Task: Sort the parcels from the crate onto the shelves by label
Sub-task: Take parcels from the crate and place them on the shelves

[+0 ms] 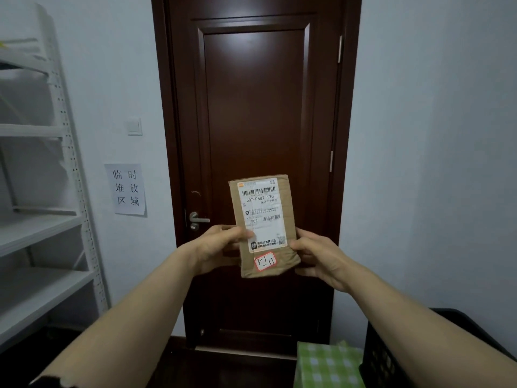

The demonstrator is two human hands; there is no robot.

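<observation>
A white metal shelving unit [73, 169] with perforated uprights is seen at the left, its flat white boards set one above another. Pale bundles [25, 88] are held on the upper boards, too blurred to be identified. A dark floor [223, 371] is shown below. At the lower right, a green-and-white checked package [327, 365] is set on it, and a black plastic crate [391, 359] is placed just beside that, to its right.

We have one view, from a wide-angle camera worn on the head, facing forward and slightly down at a dark door [253, 121] on the far wall. The parcel [263, 214] is near, at centre; white shelves [42, 228] run off the left edge, and a black crate [391, 359] cuts the near right corner.
</observation>
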